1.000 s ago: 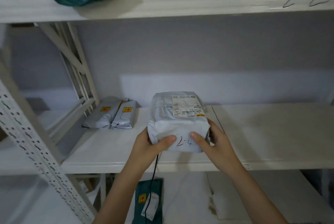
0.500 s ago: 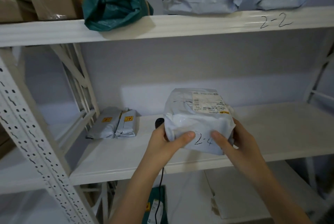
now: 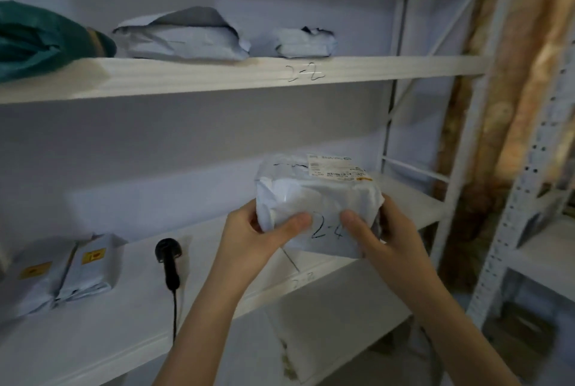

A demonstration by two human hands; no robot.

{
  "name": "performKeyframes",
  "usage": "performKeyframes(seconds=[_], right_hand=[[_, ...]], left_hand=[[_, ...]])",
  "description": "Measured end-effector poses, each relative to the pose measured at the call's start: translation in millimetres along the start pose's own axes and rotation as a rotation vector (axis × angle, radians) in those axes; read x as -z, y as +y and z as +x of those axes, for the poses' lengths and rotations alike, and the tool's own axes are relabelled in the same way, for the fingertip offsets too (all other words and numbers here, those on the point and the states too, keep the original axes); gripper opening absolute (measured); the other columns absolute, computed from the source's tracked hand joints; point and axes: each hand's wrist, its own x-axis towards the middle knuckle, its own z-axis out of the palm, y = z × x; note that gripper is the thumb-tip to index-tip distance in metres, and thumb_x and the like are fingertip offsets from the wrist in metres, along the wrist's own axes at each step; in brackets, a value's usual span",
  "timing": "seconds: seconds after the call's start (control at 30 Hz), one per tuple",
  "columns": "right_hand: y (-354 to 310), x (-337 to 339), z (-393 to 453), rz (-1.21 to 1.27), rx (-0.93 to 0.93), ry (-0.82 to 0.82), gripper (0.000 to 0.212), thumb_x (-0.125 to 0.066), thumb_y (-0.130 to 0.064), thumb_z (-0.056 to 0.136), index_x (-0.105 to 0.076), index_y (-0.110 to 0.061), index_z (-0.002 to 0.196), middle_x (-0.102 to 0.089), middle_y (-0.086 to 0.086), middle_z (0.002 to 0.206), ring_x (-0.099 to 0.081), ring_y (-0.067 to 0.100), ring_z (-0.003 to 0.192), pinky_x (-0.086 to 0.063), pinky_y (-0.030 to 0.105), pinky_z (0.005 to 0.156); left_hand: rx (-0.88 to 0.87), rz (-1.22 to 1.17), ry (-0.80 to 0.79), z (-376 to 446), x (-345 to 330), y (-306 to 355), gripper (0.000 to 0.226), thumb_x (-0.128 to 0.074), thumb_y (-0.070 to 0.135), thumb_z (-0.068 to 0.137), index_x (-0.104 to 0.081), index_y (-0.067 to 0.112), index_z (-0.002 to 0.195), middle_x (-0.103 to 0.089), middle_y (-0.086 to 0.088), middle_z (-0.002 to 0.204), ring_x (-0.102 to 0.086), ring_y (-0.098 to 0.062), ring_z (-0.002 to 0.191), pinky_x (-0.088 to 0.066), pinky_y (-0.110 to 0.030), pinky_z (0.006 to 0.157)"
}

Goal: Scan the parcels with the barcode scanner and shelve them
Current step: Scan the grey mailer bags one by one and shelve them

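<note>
I had the grey parcel (image 3: 317, 202) gripped from both sides, my left hand (image 3: 249, 234) and right hand (image 3: 389, 236) each curled round an end with the thumbs pressed on its near face beside the handwritten "2-4". It hung above the right part of the middle shelf (image 3: 102, 332), label up. The barcode scanner (image 3: 169, 259) lay on that shelf to the left, cord trailing over the near edge, and two small parcels (image 3: 62, 276) sat further left.
</note>
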Motion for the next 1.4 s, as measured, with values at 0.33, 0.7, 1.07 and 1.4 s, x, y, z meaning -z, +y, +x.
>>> performKeyframes(seconds=[0.33,0.7,1.07,1.4], right_hand=[[-20,135,60,-0.127,0.113,0.082,0.054,-0.06,-0.065,0.065,-0.056,-0.042,0.113,-0.068,-0.018,0.102,-0.064,-0.004,0.093,-0.056,0.017,0.07],[-33,210,177,0.046,0.26,0.073,0.01,-0.066,-0.032,0.082,-0.06,-0.033,0.091,-0.071,-0.019,0.078,-0.067,-0.009,0.075,-0.049,0.007,0.059],[15,196,299,0.078,0.28,0.123,0.028,-0.061,-0.04,0.085,-0.051,-0.02,0.102,-0.061,-0.009,0.094,-0.062,0.002,0.084,-0.052,0.017,0.068],[67,179,392,0.077,0.256,0.075,0.025,-0.058,-0.042,0.085,-0.05,-0.024,0.1,-0.057,-0.012,0.092,-0.058,-0.01,0.077,-0.046,0.011,0.066]], left_hand=[[-0.156,-0.03,-0.066,55,-118,63,0.03,-0.075,0.05,0.045,-0.068,0.035,0.07,-0.072,0.025,0.071,-0.068,0.006,0.068,-0.048,-0.006,0.051],[-0.357,0.058,0.021,145,-196,122,0.01,-0.075,0.03,0.077,-0.069,0.023,0.076,-0.072,0.02,0.068,-0.066,0.007,0.065,-0.047,-0.006,0.055],[-0.396,0.17,0.083,248,-211,111,0.006,-0.068,0.03,0.083,-0.063,0.032,0.081,-0.07,0.027,0.072,-0.063,0.014,0.07,-0.044,-0.001,0.056],[-0.429,0.344,0.178,332,-220,87,0.03,-0.065,0.035,0.085,-0.057,0.018,0.107,-0.059,0.02,0.087,-0.059,0.002,0.08,-0.045,-0.015,0.066]])
